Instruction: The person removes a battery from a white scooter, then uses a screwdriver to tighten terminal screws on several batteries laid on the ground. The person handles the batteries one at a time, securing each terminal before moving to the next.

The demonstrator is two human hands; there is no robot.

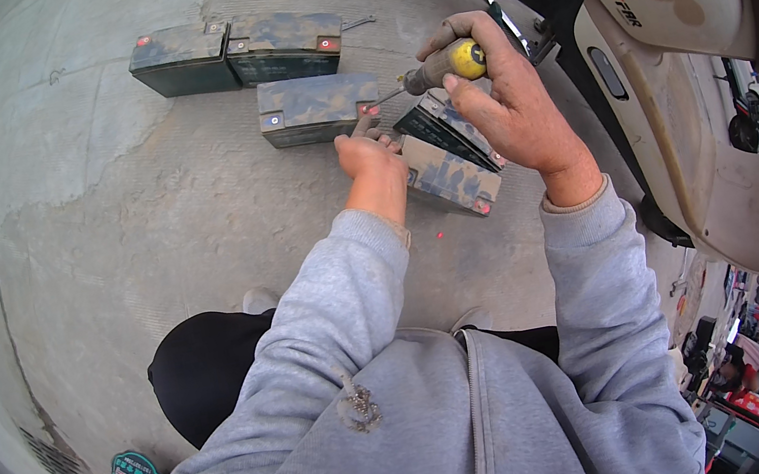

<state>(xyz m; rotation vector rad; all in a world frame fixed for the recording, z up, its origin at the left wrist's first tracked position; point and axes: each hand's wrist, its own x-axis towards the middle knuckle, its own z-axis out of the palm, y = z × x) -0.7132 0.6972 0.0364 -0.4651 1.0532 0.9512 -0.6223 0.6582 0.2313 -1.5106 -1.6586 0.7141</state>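
Observation:
My right hand [519,106] is closed around the handle of a screwdriver [446,68] with a worn dark grip and a yellow end. The shaft points left to the red terminal [368,110] on the right end of a battery [317,96] with a camouflage-patterned top. My left hand [370,152] is at that same corner, its fingers drawn together beside the screwdriver tip. Whatever lies between those fingertips is too small to make out. Another battery [453,173] lies aslant just right of my left hand, and a tilted battery [450,128] is partly hidden behind my right hand.
Two more batteries [181,64] stand end to end at the back, with a wrench [359,22] by their right end. A pale scooter [676,134] fills the right side. A small red piece [440,235] lies on the concrete floor [118,253].

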